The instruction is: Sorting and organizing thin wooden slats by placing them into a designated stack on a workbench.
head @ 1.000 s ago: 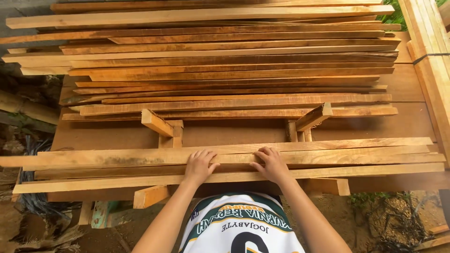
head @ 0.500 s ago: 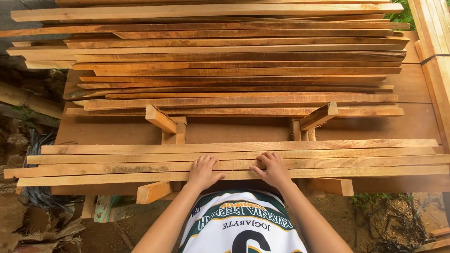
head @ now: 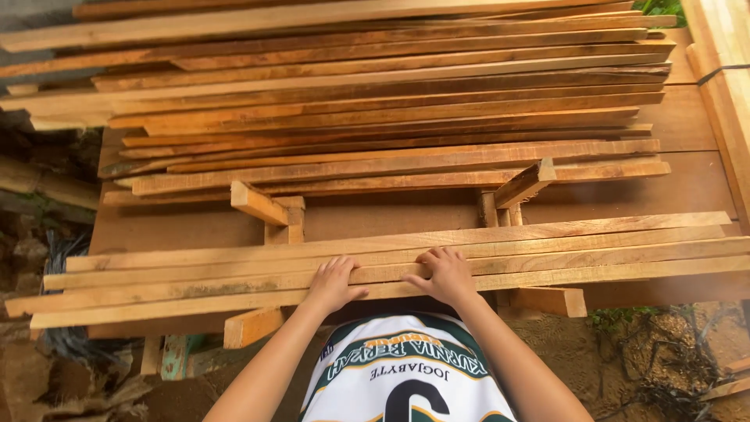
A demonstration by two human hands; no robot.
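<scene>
Seen from the head camera, both hands rest on a small stack of long wooden slats [head: 391, 262] that lies crosswise over the near edge of the bench [head: 687, 187]. The left hand [head: 332, 283] lies palm down on the nearest slats with its fingers spread and pointing away from the body, the thumb hooked toward the near edge. The right hand [head: 447, 275] sits just beside it, likewise flat on the wood with the fingers loosely fanned; whether its fingertips curl over a slat edge or merely press on top is hard to tell from this angle. Neither hand pinches or lifts anything: both simply press on the slats. Beyond the fingertips, past a bare strip of bench, a much larger pile of boards [head: 375, 101] runs in the same direction and fills the far half of the view. Between that pile and the hands, two short wooden blocks stand tilted: one [head: 258, 203] ahead and to the left of the left hand, the other [head: 525, 184] ahead and to the right of the right hand. Under the slats, short support pieces [head: 251, 327] poke out toward the person, one below and left of the left hand. Below the wrists a white and green jersey [head: 406, 375] shows, with dirt ground [head: 641, 352] off to the right.
</scene>
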